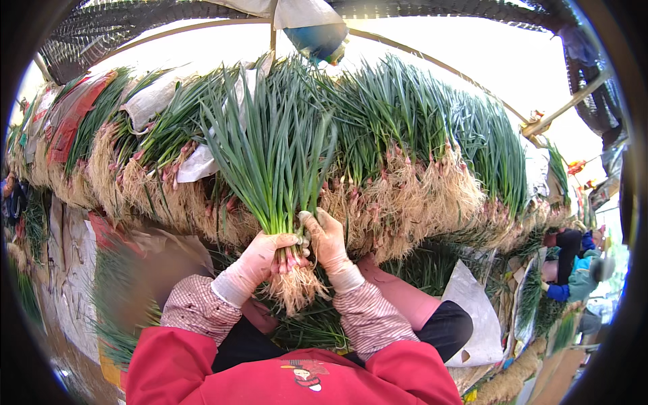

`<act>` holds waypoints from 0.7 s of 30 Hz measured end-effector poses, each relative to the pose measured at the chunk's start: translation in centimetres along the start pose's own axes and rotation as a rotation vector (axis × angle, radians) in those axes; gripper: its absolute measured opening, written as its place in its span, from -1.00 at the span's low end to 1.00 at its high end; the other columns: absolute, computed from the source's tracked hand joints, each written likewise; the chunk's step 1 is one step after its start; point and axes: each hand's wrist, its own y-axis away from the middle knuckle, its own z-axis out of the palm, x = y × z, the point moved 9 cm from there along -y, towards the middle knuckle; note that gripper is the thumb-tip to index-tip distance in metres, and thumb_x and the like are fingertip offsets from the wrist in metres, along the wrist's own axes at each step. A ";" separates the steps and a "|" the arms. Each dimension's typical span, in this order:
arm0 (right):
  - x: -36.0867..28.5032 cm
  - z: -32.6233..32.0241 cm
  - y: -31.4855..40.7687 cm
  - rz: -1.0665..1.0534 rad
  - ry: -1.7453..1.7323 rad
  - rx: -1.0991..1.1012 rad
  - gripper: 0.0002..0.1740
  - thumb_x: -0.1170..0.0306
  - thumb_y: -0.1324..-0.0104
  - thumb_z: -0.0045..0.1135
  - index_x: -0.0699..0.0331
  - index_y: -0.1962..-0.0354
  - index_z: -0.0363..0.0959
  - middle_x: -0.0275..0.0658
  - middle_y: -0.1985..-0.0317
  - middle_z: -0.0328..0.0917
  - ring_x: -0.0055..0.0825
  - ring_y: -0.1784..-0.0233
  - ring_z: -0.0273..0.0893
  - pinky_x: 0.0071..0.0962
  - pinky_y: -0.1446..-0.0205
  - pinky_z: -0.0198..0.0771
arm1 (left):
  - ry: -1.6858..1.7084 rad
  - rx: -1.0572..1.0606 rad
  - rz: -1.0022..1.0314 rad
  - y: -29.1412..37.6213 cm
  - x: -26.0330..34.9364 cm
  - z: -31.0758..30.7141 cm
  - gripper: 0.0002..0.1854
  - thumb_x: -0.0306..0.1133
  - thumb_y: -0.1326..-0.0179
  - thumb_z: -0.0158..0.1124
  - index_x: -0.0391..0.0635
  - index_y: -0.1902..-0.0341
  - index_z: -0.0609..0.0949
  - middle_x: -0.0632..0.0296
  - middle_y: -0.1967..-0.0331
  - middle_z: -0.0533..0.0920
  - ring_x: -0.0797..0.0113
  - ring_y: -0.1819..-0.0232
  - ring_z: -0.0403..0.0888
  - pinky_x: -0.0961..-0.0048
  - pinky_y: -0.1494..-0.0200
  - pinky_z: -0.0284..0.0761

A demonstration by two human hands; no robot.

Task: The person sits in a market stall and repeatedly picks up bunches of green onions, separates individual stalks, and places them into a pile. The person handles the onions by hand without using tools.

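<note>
Both gloved hands meet at a bunch of green onion plants (pixel 276 187) with reddish bulbs and pale stringy roots hanging down. My left hand (pixel 263 255) is wrapped around the stems just above the bulbs, its thumb across the front. My right hand (pixel 324 235) touches the bunch's right side, thumb and fingers closed at the stems; whether it grips a separate stalk cannot be told. The leaves fan upward, in front of a long heap of similar plants (pixel 395 111) whose roots (pixel 420 197) face me.
White sacking (pixel 152 98) and red sacking (pixel 76 121) lie over the heap's left part. A light sheet (pixel 473 319) is beside my right knee, and more green plants (pixel 119 293) lie at the left. A co-worker (pixel 577 273) sits at far right. Poles and dark netting cross overhead.
</note>
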 end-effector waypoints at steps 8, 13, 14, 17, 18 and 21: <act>2.9 -0.6 0.5 0.162 -0.086 -0.295 -0.74 0.20 -0.36 0.07 0.20 0.39 0.49 -0.40 0.63 0.43 -0.57 0.72 0.31 -0.53 0.65 0.23 | 0.343 -0.371 0.119 3.7 3.6 3.7 -0.63 -0.33 -0.13 0.25 -0.18 0.00 0.46 0.06 0.21 0.54 0.16 0.20 0.56 0.14 0.17 0.65; -2.5 -3.2 1.0 -0.760 1.406 -0.579 -0.54 0.09 -0.39 0.03 0.36 0.05 0.48 -0.24 0.38 0.64 -0.47 0.37 0.61 -0.44 0.21 0.53 | 0.367 -0.232 0.433 5.7 10.8 2.3 -0.34 -0.39 -0.05 0.26 -0.40 -0.24 0.34 -0.06 0.43 0.63 0.08 0.40 0.70 0.20 0.28 0.71; -3.8 -8.7 -4.3 -0.122 1.060 0.046 -0.43 -0.02 -0.39 -0.01 0.37 0.01 0.45 -0.18 0.30 0.66 -0.44 0.31 0.63 -0.35 0.19 0.53 | 0.311 -0.265 0.431 5.5 10.7 2.3 -0.32 -0.39 -0.05 0.26 -0.40 -0.27 0.32 -0.04 0.45 0.63 0.11 0.43 0.69 0.23 0.30 0.70; -6.1 -8.8 -10.9 0.287 1.466 0.122 -0.33 -0.15 -0.35 -0.05 0.34 0.02 0.45 -0.11 0.28 0.63 -0.40 0.21 0.63 -0.29 0.09 0.51 | 0.225 -0.329 0.331 3.5 9.1 2.1 -0.33 -0.39 -0.07 0.23 -0.37 -0.28 0.32 0.03 0.45 0.63 0.20 0.47 0.66 0.23 0.25 0.67; -4.6 -9.1 -12.7 0.298 1.604 0.121 -0.38 -0.12 -0.37 -0.07 0.31 0.01 0.45 -0.10 0.27 0.63 -0.40 0.24 0.63 -0.28 0.10 0.50 | 0.224 -0.308 0.293 2.9 8.5 1.7 -0.35 -0.38 -0.08 0.22 -0.36 -0.28 0.33 0.06 0.44 0.62 0.22 0.43 0.65 0.24 0.23 0.67; -4.0 -8.5 -15.0 0.086 1.514 0.137 -0.53 0.03 -0.36 -0.04 0.25 0.05 0.48 -0.09 0.27 0.63 -0.33 0.25 0.63 -0.27 0.09 0.50 | 0.204 -0.242 0.192 2.6 7.1 0.5 -0.41 -0.36 -0.14 0.18 -0.31 -0.26 0.36 0.15 0.36 0.58 0.30 0.29 0.57 0.20 0.17 0.63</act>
